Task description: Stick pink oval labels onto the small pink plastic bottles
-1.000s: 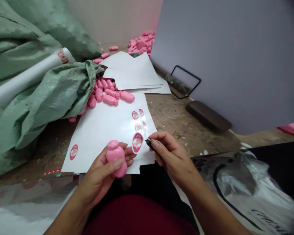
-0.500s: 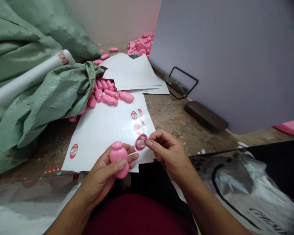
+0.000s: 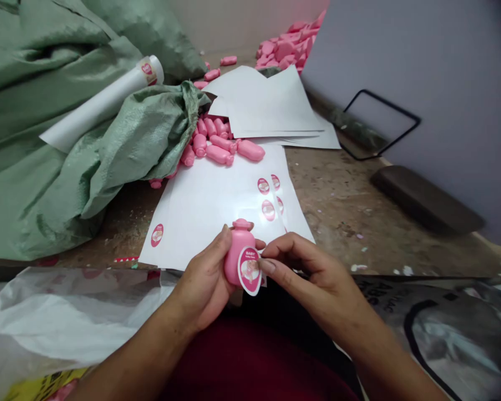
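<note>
A smooth pink bottle point(image 3: 234, 253), gripped in the person's left hand point(image 3: 204, 284), is over the flat white sheet point(image 3: 200, 206)'s near edge; the right hand point(image 3: 307, 273) pinches a glossy oval label point(image 3: 249, 271) before it. Beyond, rounded pieces point(image 3: 250, 150) lie by a crumpled green sack point(image 3: 137, 139).

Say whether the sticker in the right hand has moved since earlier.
Yes: the sticker has moved down and left in view, judged against the white sheet.

A smooth pink bottle point(image 3: 234, 255) with a narrow neck is standing nearly upright in the left grip point(image 3: 204, 285). An oval, white-edged pink sticker point(image 3: 249, 271) reading "BABY" is overlapping its front, contact unclear, hanging from the right grip point(image 3: 315, 278).
</note>
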A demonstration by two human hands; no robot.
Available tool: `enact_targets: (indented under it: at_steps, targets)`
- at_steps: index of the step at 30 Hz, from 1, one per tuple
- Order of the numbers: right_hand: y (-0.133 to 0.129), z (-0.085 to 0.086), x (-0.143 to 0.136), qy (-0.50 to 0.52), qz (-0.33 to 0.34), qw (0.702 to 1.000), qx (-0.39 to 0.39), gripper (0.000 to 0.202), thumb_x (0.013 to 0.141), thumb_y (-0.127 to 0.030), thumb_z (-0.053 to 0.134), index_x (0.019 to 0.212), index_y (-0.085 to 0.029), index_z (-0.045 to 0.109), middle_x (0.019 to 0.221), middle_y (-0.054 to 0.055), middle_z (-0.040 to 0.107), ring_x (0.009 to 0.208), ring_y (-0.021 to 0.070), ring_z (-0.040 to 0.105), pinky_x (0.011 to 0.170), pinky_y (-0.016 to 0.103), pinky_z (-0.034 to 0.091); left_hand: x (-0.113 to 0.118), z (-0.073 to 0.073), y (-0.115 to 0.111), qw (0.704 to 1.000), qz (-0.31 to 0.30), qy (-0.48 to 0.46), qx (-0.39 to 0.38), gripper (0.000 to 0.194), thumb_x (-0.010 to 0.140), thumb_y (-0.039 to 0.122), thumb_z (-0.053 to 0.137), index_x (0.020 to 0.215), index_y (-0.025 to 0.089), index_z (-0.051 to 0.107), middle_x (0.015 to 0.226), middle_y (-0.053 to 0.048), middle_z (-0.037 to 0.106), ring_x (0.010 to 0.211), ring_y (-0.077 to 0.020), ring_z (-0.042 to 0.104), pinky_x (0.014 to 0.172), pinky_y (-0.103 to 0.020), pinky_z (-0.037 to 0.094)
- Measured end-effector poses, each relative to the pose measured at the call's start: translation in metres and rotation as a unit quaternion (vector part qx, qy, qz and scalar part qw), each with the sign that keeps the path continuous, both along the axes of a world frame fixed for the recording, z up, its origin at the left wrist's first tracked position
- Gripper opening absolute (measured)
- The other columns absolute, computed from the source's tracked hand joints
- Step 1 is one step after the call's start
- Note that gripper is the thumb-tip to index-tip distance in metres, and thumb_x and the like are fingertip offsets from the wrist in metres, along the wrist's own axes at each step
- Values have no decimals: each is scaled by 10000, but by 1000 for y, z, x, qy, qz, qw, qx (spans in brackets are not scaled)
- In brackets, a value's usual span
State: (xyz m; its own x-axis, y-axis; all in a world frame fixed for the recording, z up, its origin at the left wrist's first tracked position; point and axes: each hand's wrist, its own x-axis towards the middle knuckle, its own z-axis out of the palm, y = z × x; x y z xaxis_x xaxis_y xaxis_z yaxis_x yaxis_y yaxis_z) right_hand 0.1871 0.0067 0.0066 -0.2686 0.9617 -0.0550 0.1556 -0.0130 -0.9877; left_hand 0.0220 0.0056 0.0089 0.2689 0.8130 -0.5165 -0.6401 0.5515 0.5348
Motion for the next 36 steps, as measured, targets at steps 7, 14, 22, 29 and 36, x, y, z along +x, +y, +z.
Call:
enact_targets:
  at_steps: [7,14,22,29,36]
  targets:
    - [4,-2,-4,26,-26,999,-14,103,858,-321,703,814,-233,673,700,-34,662,600,108,585,542,211,462,3,1,-1,1000,16,-5,-13,342,1006,404,483,1154,144,648,883,-52,662,692,-119,612,638,-242,524]
    - [5,-3,-7,39,-21,999,-29,139,850,-344,701,790,-226,660,671,-25,666,579,117,592,535,224,473,4,1,-1,1000,17,14,-13,329,1011,388,471,1121,148,666,874,-51,654,678,-118,603,602,-240,534]
    - [7,-5,-7,41,-22,998,-32,139,839,-345,696,785,-226,652,663,-27,670,544,111,576,496,223,453,4,-2,-2,1000,11,25,1,320,987,403,528,1147,162,663,915,-56,650,731,-125,603,631,-238,531]
    - [8,-5,-8,48,-16,998,-36,147,849,-356,680,792,-227,638,679,-19,694,589,131,636,545,239,516,4,-4,-2,999,8,35,4,323,968,413,565,1158,170,661,998,-76,650,815,-141,602,678,-252,532]
    - [7,-8,-7,22,-31,999,-3,137,867,-337,672,799,-220,648,720,-14,698,639,139,661,594,242,541,3,-4,-4,999,-3,36,15,330,971,446,556,1168,200,655,1028,-67,664,917,-155,613,797,-289,530]
